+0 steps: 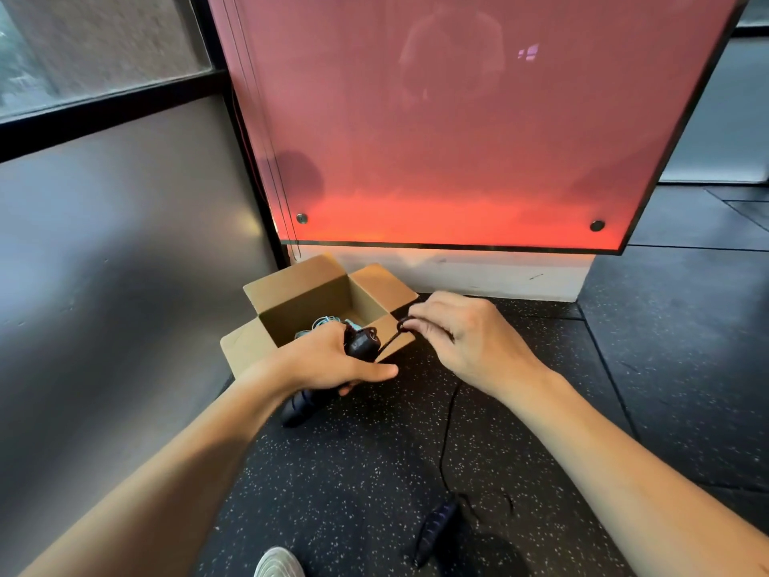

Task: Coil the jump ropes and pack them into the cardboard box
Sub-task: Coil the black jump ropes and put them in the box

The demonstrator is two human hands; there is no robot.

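Head view: the open cardboard box (291,285) sits on the dark speckled floor (374,472) just below the frame's middle, at the foot of a glowing red panel (457,139) that fills the 12 o'clock part of the picture. A light blue rope (326,322) lies coiled inside the box.

The left hand (328,362), at 5 o'clock of the box, has its fingers curled tight round a black handle (361,342), whose upper end sticks out toward 1 o'clock while its lower end shows under the wrist at 7 o'clock. At 3 o'clock of that hand, the right hand (466,339) pinches the black cord (442,447) between thumb and fingertips, just beside the box's near right flap. From there the cord trails down over the floor toward 6 o'clock, ending at the second black handle (437,528), which lies on the floor. A white shoe tip (278,563) shows at the bottom edge, at 7 o'clock.
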